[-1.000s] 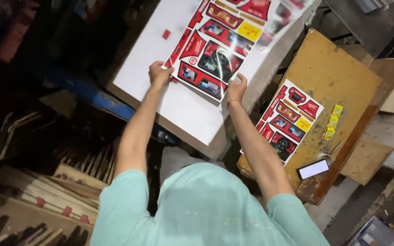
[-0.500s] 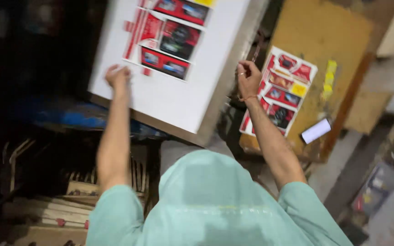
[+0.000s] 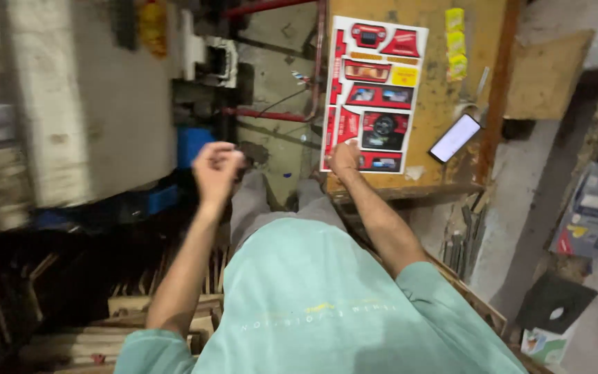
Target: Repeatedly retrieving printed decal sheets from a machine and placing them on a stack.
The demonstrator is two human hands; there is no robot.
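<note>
A red-and-white printed cardboard sheet (image 3: 375, 93) with die-cut shapes lies on a yellow wooden board (image 3: 437, 104). My right hand (image 3: 345, 156) rests on the sheet's near left corner, with the fingers pinched on its edge. My left hand (image 3: 216, 166) hangs in the air to the left, blurred. Its fingers are curled into a loose fist and nothing shows in it. A mint-green shirt (image 3: 313, 298) fills the lower middle of the view.
A phone (image 3: 455, 137) with a lit screen lies on the board right of the sheet. Yellow stickers (image 3: 455, 41) sit at the board's far edge. A grey machine (image 3: 70, 104) with red pipes (image 3: 271, 114) stands left. Wooden slats (image 3: 70, 325) are stacked lower left, and boxes (image 3: 593, 215) lie at the right.
The view swung right, away from the white table. My left hand left that table and closed in the air. My right hand settled on the corner of the sheet on the yellow board.
</note>
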